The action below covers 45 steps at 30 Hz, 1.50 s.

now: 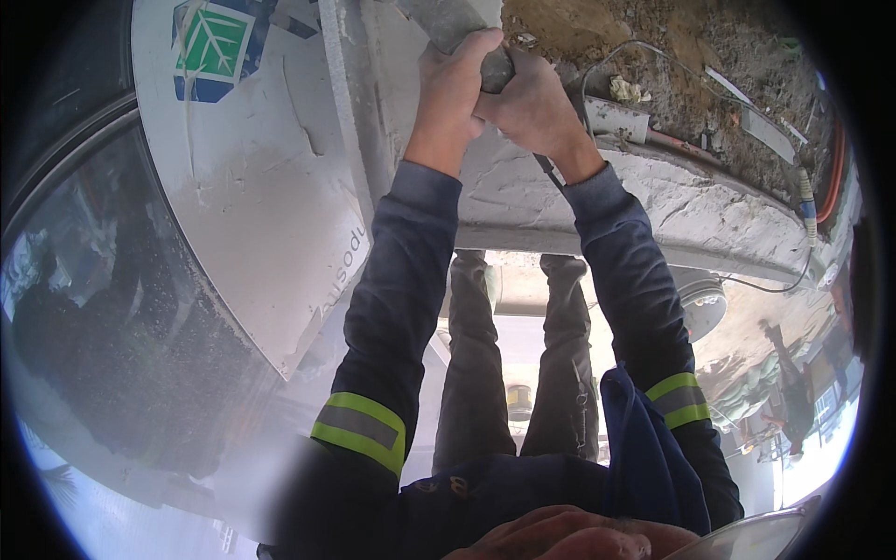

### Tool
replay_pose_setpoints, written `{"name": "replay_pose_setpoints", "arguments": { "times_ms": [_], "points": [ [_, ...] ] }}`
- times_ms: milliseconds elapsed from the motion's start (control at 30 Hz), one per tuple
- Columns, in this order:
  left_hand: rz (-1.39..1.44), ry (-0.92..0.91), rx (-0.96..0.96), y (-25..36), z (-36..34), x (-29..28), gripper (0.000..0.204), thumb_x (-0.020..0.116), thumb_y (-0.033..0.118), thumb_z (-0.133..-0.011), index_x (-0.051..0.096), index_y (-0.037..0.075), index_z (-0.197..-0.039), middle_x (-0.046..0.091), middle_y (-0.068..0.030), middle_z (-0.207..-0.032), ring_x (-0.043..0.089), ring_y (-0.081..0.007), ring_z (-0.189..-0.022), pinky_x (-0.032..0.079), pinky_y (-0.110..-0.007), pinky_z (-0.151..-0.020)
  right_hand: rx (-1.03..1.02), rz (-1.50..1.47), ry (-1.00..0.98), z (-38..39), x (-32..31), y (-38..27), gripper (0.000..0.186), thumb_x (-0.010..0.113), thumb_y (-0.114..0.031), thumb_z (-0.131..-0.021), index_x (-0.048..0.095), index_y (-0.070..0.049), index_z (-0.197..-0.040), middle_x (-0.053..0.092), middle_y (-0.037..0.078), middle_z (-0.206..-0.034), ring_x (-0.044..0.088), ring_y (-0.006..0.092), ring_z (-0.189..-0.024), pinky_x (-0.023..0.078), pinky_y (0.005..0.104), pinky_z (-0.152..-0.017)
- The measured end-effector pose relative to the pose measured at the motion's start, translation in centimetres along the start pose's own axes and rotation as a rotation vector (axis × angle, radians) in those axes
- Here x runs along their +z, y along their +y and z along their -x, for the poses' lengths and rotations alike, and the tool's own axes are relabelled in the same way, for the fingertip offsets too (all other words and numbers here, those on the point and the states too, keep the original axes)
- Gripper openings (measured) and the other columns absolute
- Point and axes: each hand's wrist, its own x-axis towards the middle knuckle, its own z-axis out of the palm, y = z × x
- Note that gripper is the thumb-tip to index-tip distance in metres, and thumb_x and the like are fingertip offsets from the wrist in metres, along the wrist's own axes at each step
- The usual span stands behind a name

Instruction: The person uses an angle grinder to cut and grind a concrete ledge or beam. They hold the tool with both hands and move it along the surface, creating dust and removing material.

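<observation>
Both my hands are closed around a dusty grey hand-held power tool (499, 71) at the top of the view. My left hand (446, 91) wraps its near left side, and my right hand (539, 105) grips it from the right, with the fingers close together. A dark cord (549, 168) runs down beside my right wrist. The tool's front end lies at the upper edge, over a pale, dusty slab edge (392, 79); its exact kind and working end cannot be made out.
To the left stands a large white panel (247, 215) with a green and blue emblem. A rough whitish ledge (663, 198) crosses below my hands. Brown rubble (672, 93), a thin looping cable (644, 43) and an orange hose (836, 177) lie right. A bucket (702, 303) stands lower right.
</observation>
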Motion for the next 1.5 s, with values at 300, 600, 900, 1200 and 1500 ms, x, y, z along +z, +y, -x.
{"name": "replay_pose_setpoints", "arguments": {
  "times_ms": [300, 600, 900, 1200, 1500],
  "points": [
    [0.095, -0.047, -0.002, 0.6, -1.2, 0.3, 0.037, 0.077, 0.016, -0.086, 0.064, -0.004, -0.114, 0.068, -0.0103, -0.103, 0.07, -0.0203, -0.087, 0.057, -0.036, -0.069, -0.023, 0.082, -0.02, -1.4, -0.4, 0.1, 0.041, 0.082, -0.028, -0.077, 0.068, 0.008, -0.093, 0.072, 0.012, -0.076, 0.069, 0.0178, -0.068, 0.055, 0.0349, -0.063],
    [-0.023, -0.208, 0.152, 1.5, -2.0, -1.0, 0.018, 0.068, 0.02, -0.099, 0.07, 0.005, -0.107, 0.066, -0.0026, -0.099, 0.065, -0.0129, -0.09, 0.054, -0.03, -0.076, -0.041, 0.086, -0.084, -2.9, -0.5, -0.5, 0.041, 0.082, -0.031, -0.079, 0.069, 0.008, -0.087, 0.071, 0.01, -0.074, 0.068, 0.0167, -0.066, 0.055, 0.0343, -0.062],
    [0.052, -0.138, -0.01, 2.0, -4.0, -1.0, 0.015, 0.071, 0.017, -0.094, 0.07, 0.007, -0.105, 0.066, -0.0017, -0.094, 0.066, -0.0144, -0.085, 0.054, -0.031, -0.072, -0.195, 0.119, -0.109, -5.0, -0.1, 0.9, 0.031, 0.078, -0.025, -0.08, 0.07, 0.005, -0.079, 0.064, 0.006, -0.062, 0.061, 0.0146, -0.057, 0.051, 0.0323, -0.054],
    [0.106, -0.087, -0.135, 0.5, -4.8, -1.5, 0.018, 0.073, 0.02, -0.093, 0.07, 0.007, -0.104, 0.067, -0.0027, -0.092, 0.068, -0.015, -0.081, 0.055, -0.032, -0.068, -0.156, 0.075, -0.071, -3.7, 0.3, 0.3, 0.033, 0.079, -0.025, -0.079, 0.069, 0.006, -0.081, 0.066, 0.009, -0.066, 0.061, 0.0151, -0.058, 0.051, 0.0338, -0.055],
    [-0.018, -0.034, -0.045, 0.8, -0.1, -0.8, 0.037, 0.078, 0.015, -0.085, 0.064, -0.003, -0.114, 0.068, -0.0106, -0.101, 0.069, -0.0212, -0.085, 0.056, -0.037, -0.069, -0.044, 0.049, -0.02, 0.2, 0.5, -0.6, 0.04, 0.079, -0.023, -0.069, 0.071, 0.005, -0.096, 0.074, 0.017, -0.08, 0.074, 0.0294, -0.074, 0.059, 0.0387, -0.072]
  ]
}}
